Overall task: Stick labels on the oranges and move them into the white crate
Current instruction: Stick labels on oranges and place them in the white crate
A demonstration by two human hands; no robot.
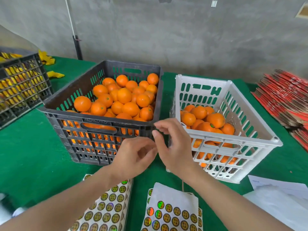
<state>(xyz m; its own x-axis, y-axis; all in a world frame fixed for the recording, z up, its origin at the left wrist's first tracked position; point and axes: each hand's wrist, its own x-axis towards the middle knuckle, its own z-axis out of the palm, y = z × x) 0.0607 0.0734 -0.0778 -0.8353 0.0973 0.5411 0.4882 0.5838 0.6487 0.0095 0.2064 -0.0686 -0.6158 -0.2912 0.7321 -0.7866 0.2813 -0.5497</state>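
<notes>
A black crate (pixel 101 121) heaped with unlabelled oranges (pixel 124 95) stands at centre. To its right, the white crate (pixel 233 144) holds several oranges (pixel 215 120), one of which shows a round label. Two label sheets (pixel 108 212) (pixel 173 214) lie at the near edge. My left hand (pixel 135 157) and my right hand (pixel 173 145) meet in front of the black crate's right front corner. My left fingers are curled inward and blurred. My right thumb and forefinger sit close together with a small gap. I see no orange or label in either hand.
A second black crate (pixel 21 84) with yellow contents stands at the far left on the green table cover (pixel 33 155). Red flat cartons (pixel 283 97) are stacked at the right. White papers (pixel 280 197) lie at the near right. A grey wall rises behind.
</notes>
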